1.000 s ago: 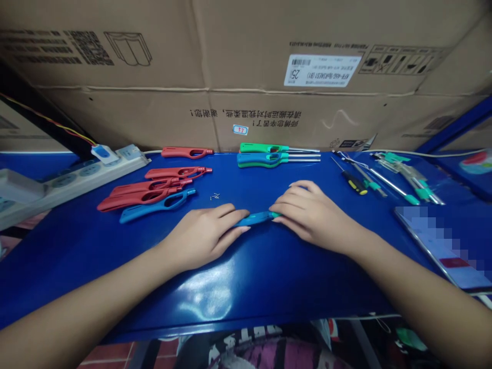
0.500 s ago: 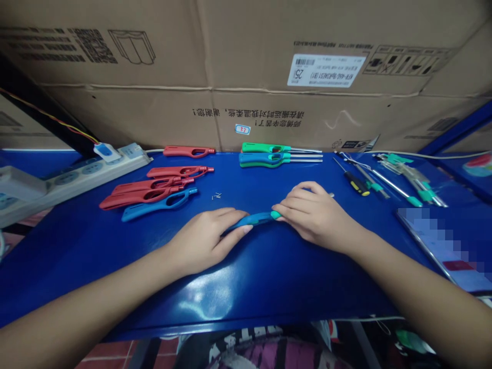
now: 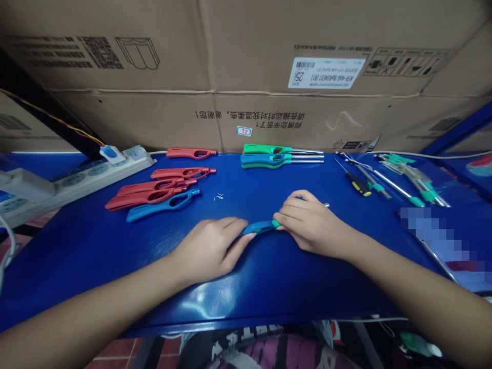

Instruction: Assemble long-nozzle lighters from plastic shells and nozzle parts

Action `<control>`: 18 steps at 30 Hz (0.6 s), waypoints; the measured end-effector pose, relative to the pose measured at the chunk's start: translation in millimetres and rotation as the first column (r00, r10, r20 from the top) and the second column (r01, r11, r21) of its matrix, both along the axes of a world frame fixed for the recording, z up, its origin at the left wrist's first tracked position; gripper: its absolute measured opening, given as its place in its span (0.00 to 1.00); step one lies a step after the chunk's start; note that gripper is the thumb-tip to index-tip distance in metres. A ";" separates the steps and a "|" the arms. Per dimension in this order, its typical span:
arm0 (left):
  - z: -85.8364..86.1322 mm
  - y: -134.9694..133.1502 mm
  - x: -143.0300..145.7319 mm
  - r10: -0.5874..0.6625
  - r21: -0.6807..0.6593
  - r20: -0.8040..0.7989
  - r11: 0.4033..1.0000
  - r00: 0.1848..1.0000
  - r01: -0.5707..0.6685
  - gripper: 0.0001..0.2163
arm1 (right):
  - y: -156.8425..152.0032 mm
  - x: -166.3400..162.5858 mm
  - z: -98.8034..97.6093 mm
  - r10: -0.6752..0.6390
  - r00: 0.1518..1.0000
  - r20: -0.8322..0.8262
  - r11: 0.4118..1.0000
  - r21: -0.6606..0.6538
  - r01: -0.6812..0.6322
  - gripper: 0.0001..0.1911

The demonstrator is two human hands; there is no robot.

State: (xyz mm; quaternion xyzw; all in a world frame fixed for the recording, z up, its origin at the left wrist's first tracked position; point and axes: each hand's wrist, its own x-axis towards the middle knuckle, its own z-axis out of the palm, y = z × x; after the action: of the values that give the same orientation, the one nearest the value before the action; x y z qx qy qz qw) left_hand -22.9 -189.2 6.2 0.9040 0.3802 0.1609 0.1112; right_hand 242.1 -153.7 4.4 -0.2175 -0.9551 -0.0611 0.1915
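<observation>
A blue lighter (image 3: 258, 226) with a green trigger lies across the middle of the blue table (image 3: 115, 246), its metal tip showing past my right knuckles. My left hand (image 3: 209, 248) grips its handle end, fingers curled round it. My right hand (image 3: 311, 223) presses and pinches the front part near the green trigger. Both hands rest low on the table surface.
Several red lighter shells (image 3: 154, 190) and a blue lighter shell (image 3: 163, 205) lie at the left. Finished green and blue lighters (image 3: 277, 155) lie at the back. Screwdrivers and metal tubes (image 3: 384, 179) sit at the right, a power strip (image 3: 73, 179) at the far left, cardboard boxes (image 3: 246, 72) behind.
Both hands with the lighter have drawn slightly nearer to me and closer together. The metal tip now shows beyond my right hand.
</observation>
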 end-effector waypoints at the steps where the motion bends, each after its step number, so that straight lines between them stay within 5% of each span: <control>1: -0.6 0.5 -0.2 -0.001 0.026 -0.027 1.000 1.000 0.001 0.16 | 0.1 -0.4 -0.2 -0.009 1.000 -0.007 1.000 -0.022 0.009 0.11; 14: 4.0 16.2 -5.5 0.015 0.016 -0.165 1.000 0.986 -0.013 0.20 | 11.4 26.8 22.6 -0.245 0.941 0.234 0.880 -0.353 0.317 0.10; 18: 7.0 17.8 -10.5 0.033 -0.046 -0.148 0.998 0.988 -0.040 0.17 | 23.1 54.5 24.9 -0.428 0.870 0.244 0.815 -0.312 0.488 0.20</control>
State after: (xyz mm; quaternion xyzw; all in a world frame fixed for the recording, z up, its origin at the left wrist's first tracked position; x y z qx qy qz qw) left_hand -33.4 -171.4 13.2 0.9033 0.4078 0.0864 0.1017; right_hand 296.6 -130.6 29.3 -0.4675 -0.8809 0.0548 0.0491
